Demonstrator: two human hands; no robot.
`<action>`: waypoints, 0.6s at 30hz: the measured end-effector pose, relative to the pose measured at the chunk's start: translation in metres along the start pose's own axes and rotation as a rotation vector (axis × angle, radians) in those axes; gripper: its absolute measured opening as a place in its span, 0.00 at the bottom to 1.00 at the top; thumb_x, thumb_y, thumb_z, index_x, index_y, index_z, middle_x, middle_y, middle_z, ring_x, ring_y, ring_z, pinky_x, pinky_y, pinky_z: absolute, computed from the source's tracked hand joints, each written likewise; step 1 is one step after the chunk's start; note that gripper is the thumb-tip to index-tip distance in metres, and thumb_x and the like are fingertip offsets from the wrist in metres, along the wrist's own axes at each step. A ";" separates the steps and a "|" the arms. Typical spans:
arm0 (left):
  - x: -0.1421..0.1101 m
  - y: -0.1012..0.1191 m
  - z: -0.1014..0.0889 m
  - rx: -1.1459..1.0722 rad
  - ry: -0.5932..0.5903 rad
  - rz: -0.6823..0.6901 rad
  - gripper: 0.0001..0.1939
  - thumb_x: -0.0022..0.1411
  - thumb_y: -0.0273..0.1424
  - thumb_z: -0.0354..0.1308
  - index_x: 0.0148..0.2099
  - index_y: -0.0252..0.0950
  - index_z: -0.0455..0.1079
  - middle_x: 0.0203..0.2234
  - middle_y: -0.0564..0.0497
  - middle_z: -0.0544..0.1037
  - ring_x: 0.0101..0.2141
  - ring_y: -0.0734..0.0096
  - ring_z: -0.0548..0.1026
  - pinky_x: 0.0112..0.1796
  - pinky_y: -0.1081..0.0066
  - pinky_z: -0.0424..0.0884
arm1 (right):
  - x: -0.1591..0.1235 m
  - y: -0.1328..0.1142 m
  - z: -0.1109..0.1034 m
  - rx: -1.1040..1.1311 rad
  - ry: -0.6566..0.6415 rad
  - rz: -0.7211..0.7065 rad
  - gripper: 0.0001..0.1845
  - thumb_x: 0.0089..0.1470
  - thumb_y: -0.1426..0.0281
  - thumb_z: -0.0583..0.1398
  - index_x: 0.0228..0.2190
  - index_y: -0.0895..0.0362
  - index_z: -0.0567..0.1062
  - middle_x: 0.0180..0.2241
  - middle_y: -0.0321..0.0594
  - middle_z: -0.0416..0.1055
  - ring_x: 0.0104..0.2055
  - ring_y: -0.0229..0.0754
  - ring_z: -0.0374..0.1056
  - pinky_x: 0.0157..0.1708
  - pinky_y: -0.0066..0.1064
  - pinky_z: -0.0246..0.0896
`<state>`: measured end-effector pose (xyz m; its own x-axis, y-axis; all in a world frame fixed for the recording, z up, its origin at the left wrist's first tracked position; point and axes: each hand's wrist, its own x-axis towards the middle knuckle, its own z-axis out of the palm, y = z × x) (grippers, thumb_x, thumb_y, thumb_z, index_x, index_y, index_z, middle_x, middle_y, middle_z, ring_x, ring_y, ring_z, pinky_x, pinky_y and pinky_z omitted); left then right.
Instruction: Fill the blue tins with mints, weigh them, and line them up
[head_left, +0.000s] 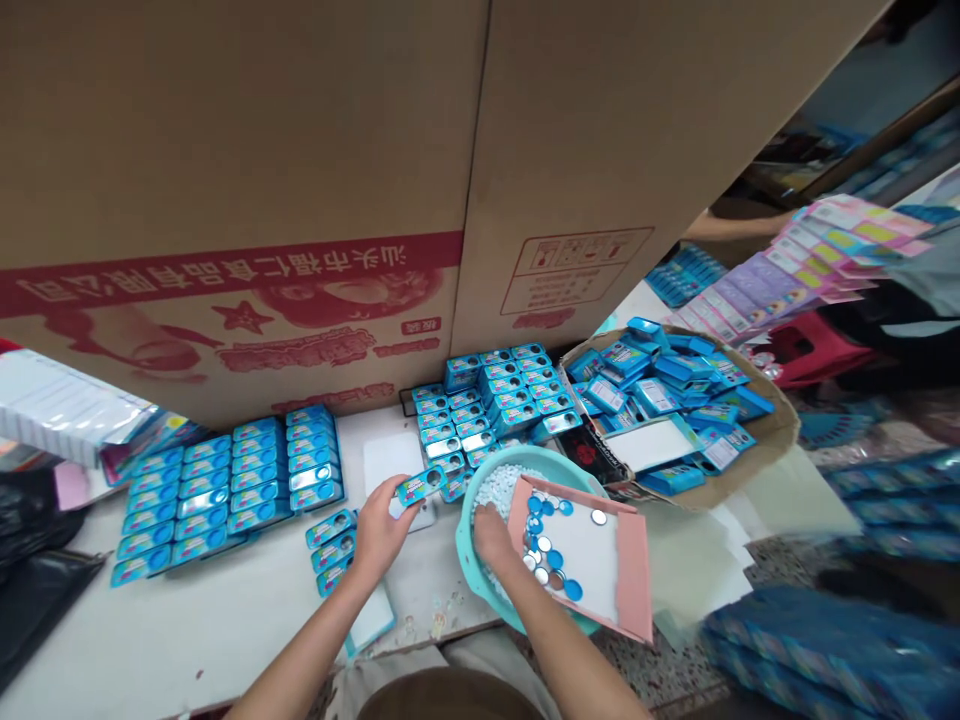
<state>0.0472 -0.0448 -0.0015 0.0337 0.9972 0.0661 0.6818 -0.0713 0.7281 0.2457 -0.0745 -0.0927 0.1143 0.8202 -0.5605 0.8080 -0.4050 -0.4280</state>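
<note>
My left hand (pixel 382 535) pinches a small blue box (pixel 421 486) with a round window, held just above the table, left of a turquoise basin (pixel 465 560). My right hand (pixel 493 540) reaches down into that basin among small white pellets (pixel 510 487). Its fingers are curled, and their tips are hidden, so what they grip cannot be made out. Across the basin's right part rests a shallow pink-edged tray (pixel 634 575) with loose blue and silver discs (pixel 553 558) on its white bottom. Several more blue boxes (pixel 334 540) lie beside my left wrist.
Rows of blue boxes (pixel 255 475) stand at the left, more (pixel 506 390) behind the basin. A cut-down carton (pixel 772 440) holds jumbled blue boxes at the right. A tall cardboard carton (pixel 300 150) walls off the back. Another person's arm (pixel 742 225) shows at the far right.
</note>
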 end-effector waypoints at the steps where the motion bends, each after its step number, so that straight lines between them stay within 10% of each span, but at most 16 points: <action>1: -0.003 0.003 0.001 -0.009 -0.005 -0.004 0.17 0.54 0.39 0.58 0.46 0.39 0.67 0.41 0.49 0.76 0.43 0.62 0.74 0.44 0.65 0.69 | -0.002 -0.001 0.000 -0.004 0.010 0.019 0.20 0.54 0.79 0.48 0.46 0.64 0.72 0.48 0.54 0.70 0.52 0.49 0.64 0.50 0.33 0.56; 18: -0.024 0.030 0.007 -0.057 -0.020 -0.011 0.22 0.51 0.44 0.59 0.45 0.38 0.68 0.40 0.48 0.76 0.40 0.60 0.74 0.43 0.62 0.70 | -0.016 -0.013 0.005 0.196 0.121 0.203 0.25 0.64 0.64 0.40 0.39 0.61 0.72 0.39 0.49 0.75 0.44 0.47 0.70 0.40 0.31 0.60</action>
<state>0.0714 -0.0703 0.0139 0.0415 0.9981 0.0449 0.6396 -0.0610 0.7663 0.2304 -0.0846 -0.0818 0.3391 0.7522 -0.5651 0.6360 -0.6259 -0.4515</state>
